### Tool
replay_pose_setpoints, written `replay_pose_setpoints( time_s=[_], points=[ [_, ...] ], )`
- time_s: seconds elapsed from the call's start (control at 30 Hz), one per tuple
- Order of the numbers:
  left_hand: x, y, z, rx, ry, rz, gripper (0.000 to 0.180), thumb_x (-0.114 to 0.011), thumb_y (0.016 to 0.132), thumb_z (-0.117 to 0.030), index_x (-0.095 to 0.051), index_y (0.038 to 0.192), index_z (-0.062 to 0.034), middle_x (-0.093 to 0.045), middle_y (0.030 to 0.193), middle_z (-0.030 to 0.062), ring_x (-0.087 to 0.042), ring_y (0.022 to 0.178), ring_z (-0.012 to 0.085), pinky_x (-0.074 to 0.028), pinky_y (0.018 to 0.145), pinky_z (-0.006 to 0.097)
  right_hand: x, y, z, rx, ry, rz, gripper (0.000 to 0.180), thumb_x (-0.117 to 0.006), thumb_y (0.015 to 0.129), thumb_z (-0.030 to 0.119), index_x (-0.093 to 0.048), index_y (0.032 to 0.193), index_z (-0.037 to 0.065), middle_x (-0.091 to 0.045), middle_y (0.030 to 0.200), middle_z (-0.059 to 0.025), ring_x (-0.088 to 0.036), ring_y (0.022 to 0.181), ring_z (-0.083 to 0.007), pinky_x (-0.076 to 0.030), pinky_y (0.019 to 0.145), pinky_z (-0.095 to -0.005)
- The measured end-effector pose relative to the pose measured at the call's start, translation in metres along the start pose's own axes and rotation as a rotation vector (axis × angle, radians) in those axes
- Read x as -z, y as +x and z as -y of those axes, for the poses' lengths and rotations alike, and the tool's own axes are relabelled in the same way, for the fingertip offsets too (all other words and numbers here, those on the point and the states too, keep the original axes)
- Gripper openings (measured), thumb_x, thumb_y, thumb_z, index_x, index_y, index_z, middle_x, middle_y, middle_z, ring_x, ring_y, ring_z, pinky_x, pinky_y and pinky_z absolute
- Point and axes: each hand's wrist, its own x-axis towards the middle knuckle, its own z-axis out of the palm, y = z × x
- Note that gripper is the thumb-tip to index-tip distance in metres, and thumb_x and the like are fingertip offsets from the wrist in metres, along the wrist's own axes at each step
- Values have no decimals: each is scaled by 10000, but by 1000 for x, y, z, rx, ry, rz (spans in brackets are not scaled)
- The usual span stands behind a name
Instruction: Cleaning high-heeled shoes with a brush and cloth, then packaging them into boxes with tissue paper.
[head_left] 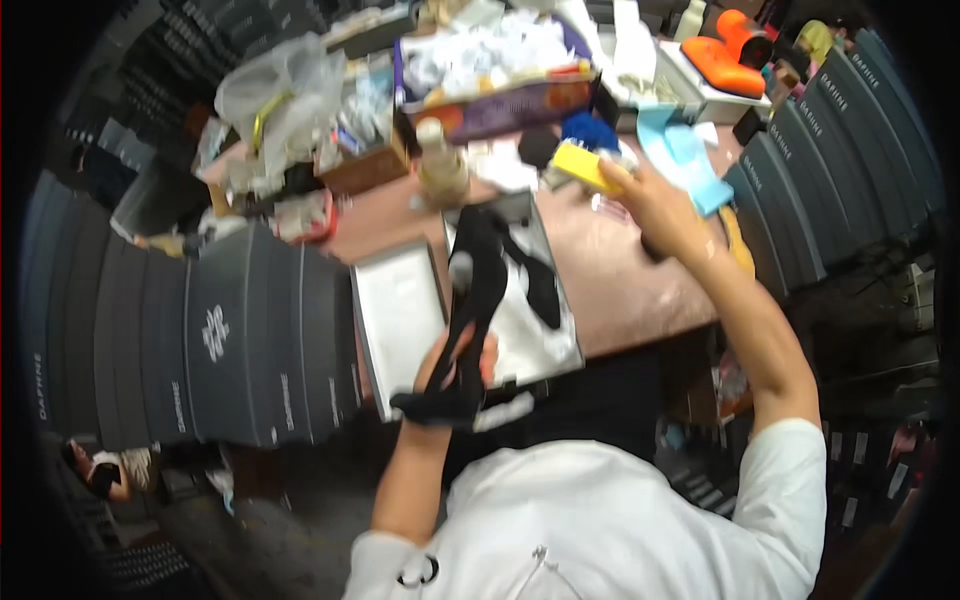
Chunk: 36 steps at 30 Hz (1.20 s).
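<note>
The left hand (452,362) is raised from the lower edge, forearm near upright, its fingers (487,357) clenched around the black high-heeled shoe (472,300). The shoe is held toe-down above the open white shoebox (545,335), which lies beside its white lid (398,315) on the brown counter (620,285). The right hand (662,212) is stretched forward over the counter, the yellow rectangular block (583,165) being grasped by its fingers.

Dark box stacks (230,340) left, orange iron (730,55) far right, clear bag (285,90).
</note>
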Motion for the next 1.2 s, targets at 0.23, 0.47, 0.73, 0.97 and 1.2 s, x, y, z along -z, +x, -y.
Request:
replay_pose_setpoints(
  time_s=[0.23,0.47,0.73,0.97,1.2],
  points=[
    [-58,-14,-19,-253,553,-190,495,-611,919,-145,-413,1365,-63,-623,900,117,-638,689,177,-554,631,306,45,23,-37,8,-352,-333,356,-562,912,148,-562,1268,165,-617,809,-104,-624,630,-248,-503,519,-358],
    [-55,-7,-20,-546,1239,-385,692,-573,910,-77,-224,1507,-60,-611,1161,218,-612,1043,226,-457,928,327,7,32,-39,77,61,-275,337,-557,917,212,-598,1251,211,-561,733,-85,-592,588,-225,-462,472,-359],
    [-44,13,-31,-750,1126,-278,695,-540,861,9,-252,1492,-28,-545,1323,232,-565,1185,261,-441,975,349,18,54,-52,-27,11,-371,561,-652,899,250,-423,1404,165,-531,736,-22,-525,539,-188,-442,482,-372],
    [-59,11,-46,-489,1384,-260,802,-705,804,-133,-282,1480,-46,-643,1070,235,-649,989,322,-494,845,389,-63,47,16,-702,1740,-65,291,-604,937,373,-583,1097,132,-410,575,77,-263,393,-17,-208,375,-196],
    [63,-50,19,-1047,420,-727,706,-634,867,-382,-401,1361,65,-599,1034,160,-626,906,279,-518,812,390,-64,73,-5,-696,1909,-234,221,-632,919,371,-503,917,191,-413,549,48,-322,367,-70,-275,357,-236]
  ],
)
